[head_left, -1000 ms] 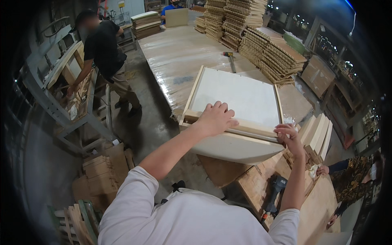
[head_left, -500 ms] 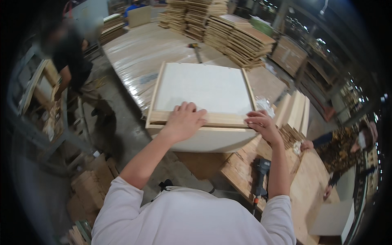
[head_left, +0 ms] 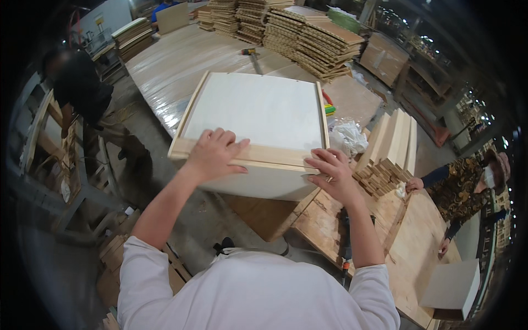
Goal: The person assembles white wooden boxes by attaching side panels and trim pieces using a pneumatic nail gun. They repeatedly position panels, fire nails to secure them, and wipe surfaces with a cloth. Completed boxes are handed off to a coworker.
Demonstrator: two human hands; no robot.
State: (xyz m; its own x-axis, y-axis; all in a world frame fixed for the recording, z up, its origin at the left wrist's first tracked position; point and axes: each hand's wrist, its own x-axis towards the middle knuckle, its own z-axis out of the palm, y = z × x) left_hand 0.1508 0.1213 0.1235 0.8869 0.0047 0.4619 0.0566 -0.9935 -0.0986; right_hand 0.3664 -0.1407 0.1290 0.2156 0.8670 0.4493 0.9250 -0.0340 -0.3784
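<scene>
The left hand and right hand grasp one wooden strip, fingers bent over its top, seemingly to keep it seated along the near side of one white box. That box sits at the near end of the bench, likely for easy reach, with one hammer lying beyond it, farther from that end.

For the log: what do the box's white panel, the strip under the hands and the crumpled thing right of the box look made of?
White panel: probably painted or laminated board; flat, matte, no clear grain.
Strip: seemingly bare wood; pale tan.
Crumpled thing: likely thin plastic; whitish, creased.
</scene>
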